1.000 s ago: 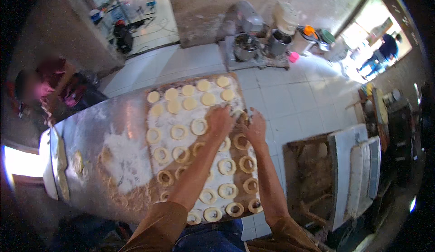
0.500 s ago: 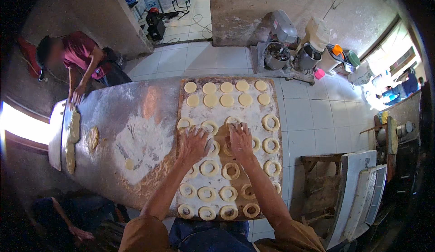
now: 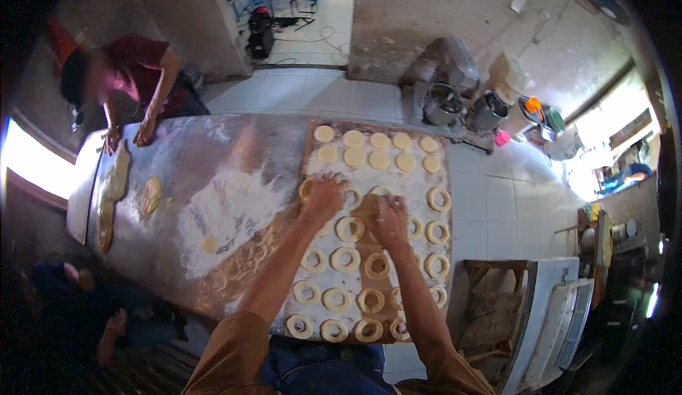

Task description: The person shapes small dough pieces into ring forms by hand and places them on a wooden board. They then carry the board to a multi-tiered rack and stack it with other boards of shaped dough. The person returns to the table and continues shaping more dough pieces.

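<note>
Several pale dough rings [image 3: 346, 258] lie in rows on a floured board [image 3: 419, 182] on the table before me. Toward the far edge are two rows of flat dough discs [image 3: 354, 138]. My left hand [image 3: 327, 195] is low over the board, its fingers stretched forward and apart between a dough ring [image 3: 306, 189] at its left and another [image 3: 352, 197] at its right. My right hand [image 3: 389, 221] is bent downward just in front of a partly covered ring [image 3: 380, 192]. Its fingertips are blurred and hidden, so I cannot see whether they grip dough.
Loose flour [image 3: 231, 214] and a small dough piece [image 3: 210, 244] lie on the metal table [image 3: 273, 139]. A long dough strip [image 3: 114, 189] is at the left, by a co-worker's hands [image 3: 145, 132]. Another person sits at the lower left. Mixers [image 3: 451, 75] stand beyond the table.
The view has shifted, moving the board rightward in the picture. My right hand's fingers, spread before, now look bent downward. The co-worker's hands have moved apart along the dough strip.
</note>
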`<state>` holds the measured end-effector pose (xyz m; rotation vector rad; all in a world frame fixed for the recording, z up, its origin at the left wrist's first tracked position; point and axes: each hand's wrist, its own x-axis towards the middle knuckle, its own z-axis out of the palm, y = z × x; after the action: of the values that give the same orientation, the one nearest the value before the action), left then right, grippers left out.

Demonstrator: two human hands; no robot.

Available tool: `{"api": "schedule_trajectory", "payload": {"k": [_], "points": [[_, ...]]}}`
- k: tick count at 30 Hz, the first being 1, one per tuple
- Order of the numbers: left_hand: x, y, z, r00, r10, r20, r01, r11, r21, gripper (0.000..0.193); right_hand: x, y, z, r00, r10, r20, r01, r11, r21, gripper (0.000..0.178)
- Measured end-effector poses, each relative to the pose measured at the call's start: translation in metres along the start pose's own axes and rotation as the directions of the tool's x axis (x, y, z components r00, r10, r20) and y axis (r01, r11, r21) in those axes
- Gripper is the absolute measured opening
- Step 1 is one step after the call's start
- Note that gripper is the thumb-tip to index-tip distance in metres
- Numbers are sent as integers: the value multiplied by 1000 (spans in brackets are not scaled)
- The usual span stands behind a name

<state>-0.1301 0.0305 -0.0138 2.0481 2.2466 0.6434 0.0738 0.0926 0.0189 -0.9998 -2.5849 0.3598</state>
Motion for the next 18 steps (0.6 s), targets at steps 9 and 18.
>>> {"api": "schedule_trajectory", "payload": {"k": [9,18], "points": [[-26,11,-21,882,-158,-444,154,987,-45,19,-6,-30,-8,969,-68,-237,76,997,26,35],[-304,-115,-115,476,-684,-553,873,441,207,47,-86,-131,-11,991,25,-129,7,971,241,29]]}}
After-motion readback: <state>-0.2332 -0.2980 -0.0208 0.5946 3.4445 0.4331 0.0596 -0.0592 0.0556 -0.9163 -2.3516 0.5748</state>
